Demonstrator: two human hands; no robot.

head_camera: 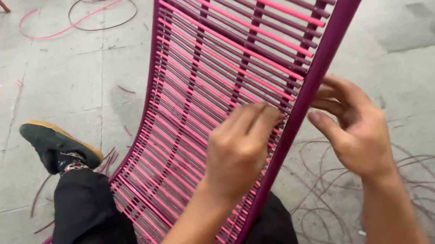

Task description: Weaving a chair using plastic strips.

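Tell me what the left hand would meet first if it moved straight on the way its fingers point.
Probably the purple frame bar: the left hand points its fingertips at it, already almost touching.

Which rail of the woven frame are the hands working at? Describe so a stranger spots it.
Start at the curved frame strung with pink and purple cords. Follow its right edge: the purple side rail, between the left hand and right hand. Unlike the thin cords, it is one thick wrapped bar.

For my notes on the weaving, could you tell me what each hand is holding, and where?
The left hand pinches the cords beside the purple frame rail. The right hand curls behind that rail; whether it grips anything cannot be told.
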